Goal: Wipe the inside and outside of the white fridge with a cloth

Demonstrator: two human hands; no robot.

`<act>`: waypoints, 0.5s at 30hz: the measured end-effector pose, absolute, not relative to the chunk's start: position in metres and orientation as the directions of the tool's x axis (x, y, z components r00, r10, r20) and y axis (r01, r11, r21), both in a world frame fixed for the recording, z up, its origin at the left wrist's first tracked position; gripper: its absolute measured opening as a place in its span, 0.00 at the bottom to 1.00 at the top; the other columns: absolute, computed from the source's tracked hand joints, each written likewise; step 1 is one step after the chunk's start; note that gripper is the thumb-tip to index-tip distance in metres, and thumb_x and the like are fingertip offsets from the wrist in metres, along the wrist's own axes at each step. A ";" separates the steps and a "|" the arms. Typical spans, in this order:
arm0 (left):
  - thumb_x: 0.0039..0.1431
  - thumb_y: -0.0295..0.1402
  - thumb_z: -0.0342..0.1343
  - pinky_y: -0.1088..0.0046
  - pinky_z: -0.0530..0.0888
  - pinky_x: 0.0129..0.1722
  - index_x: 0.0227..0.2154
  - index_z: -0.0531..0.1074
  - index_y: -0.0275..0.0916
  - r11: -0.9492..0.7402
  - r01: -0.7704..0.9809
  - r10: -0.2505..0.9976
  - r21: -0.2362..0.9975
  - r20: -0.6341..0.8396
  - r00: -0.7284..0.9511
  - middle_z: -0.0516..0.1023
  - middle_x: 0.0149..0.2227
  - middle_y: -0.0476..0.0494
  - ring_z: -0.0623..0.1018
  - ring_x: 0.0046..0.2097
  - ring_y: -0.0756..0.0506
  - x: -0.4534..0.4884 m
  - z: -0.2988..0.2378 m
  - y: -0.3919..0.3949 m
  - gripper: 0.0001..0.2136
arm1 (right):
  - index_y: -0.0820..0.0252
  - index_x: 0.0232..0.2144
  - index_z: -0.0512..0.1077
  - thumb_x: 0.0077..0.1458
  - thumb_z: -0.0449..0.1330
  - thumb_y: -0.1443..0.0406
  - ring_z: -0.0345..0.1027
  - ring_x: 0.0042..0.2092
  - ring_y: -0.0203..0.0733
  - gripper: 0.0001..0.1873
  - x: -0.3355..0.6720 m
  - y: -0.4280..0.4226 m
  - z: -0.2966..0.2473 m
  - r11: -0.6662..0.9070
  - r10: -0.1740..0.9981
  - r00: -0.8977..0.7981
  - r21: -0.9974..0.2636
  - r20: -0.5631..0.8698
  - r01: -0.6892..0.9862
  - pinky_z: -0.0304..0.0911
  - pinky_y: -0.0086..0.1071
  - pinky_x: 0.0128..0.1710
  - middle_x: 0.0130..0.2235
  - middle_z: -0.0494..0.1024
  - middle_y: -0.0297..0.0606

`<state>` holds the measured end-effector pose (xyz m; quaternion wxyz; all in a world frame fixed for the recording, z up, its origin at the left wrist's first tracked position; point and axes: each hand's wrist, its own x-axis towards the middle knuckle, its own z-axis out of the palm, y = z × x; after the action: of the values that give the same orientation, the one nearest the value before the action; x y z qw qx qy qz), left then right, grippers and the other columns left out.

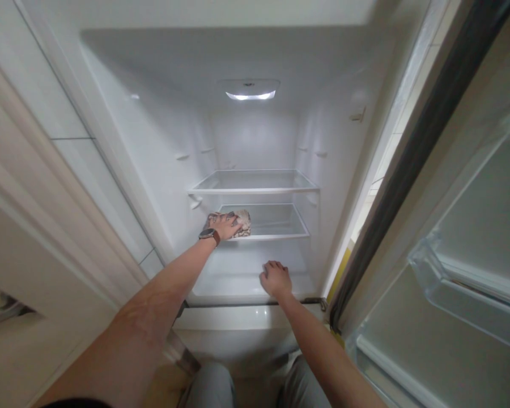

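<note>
My left hand (226, 225), with a dark watch (207, 233) on its wrist, presses a patterned brown-and-white cloth (244, 221) onto the left part of the lower glass shelf (276, 220). Its fingers are spread over the cloth, which hangs slightly at the shelf's front edge. Lower and to the right, my right hand (276, 279) rests on the white bottom (238, 277) of the fridge compartment. Nothing shows in it, and its fingers are slightly bent and a little apart.
Another glass shelf (255, 181) sits just above. A lit lamp (250, 90) is at the upper back. The fridge door (471, 226) stands open on the right, with a dark seal and a clear door bin (471, 300). A tiled wall (106, 181) runs along the left.
</note>
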<state>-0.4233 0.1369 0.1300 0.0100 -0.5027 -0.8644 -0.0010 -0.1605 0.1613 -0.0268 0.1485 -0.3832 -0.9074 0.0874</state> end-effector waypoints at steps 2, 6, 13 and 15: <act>0.67 0.62 0.34 0.37 0.49 0.69 0.74 0.54 0.54 0.504 0.864 0.864 -0.008 0.017 -0.504 0.49 0.77 0.40 0.50 0.75 0.27 -0.421 0.130 0.138 0.36 | 0.57 0.51 0.76 0.64 0.53 0.62 0.64 0.59 0.51 0.17 -0.161 0.162 -0.028 0.693 0.719 -0.665 -0.274 0.202 0.667 0.56 0.42 0.56 0.56 0.76 0.47; 0.66 0.63 0.34 0.35 0.51 0.68 0.73 0.55 0.56 0.516 0.857 0.857 -0.007 0.027 -0.515 0.50 0.77 0.41 0.52 0.74 0.24 -0.414 0.129 0.145 0.37 | 0.58 0.51 0.75 0.64 0.52 0.62 0.64 0.58 0.51 0.18 -0.161 0.162 -0.030 0.702 0.711 -0.668 -0.280 0.221 0.655 0.56 0.42 0.55 0.55 0.76 0.47; 0.65 0.64 0.33 0.32 0.48 0.67 0.73 0.55 0.55 0.496 0.868 0.868 0.012 0.035 -0.496 0.50 0.76 0.38 0.52 0.74 0.22 -0.386 0.130 0.168 0.39 | 0.57 0.51 0.75 0.65 0.53 0.62 0.63 0.58 0.51 0.17 -0.161 0.161 -0.027 0.698 0.715 -0.668 -0.274 0.207 0.662 0.56 0.43 0.55 0.55 0.76 0.46; 0.65 0.64 0.33 0.32 0.47 0.67 0.74 0.55 0.54 0.479 0.878 0.877 0.025 0.035 -0.479 0.49 0.77 0.38 0.51 0.74 0.21 -0.373 0.131 0.179 0.39 | 0.57 0.51 0.75 0.65 0.53 0.61 0.63 0.58 0.51 0.17 -0.161 0.161 -0.027 0.699 0.714 -0.667 -0.274 0.212 0.661 0.56 0.43 0.55 0.55 0.76 0.46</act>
<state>-0.3731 0.1789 0.1310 0.0086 -0.5102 -0.8598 -0.0195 -0.1606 0.1609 -0.0267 0.1529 -0.3783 -0.9088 0.0869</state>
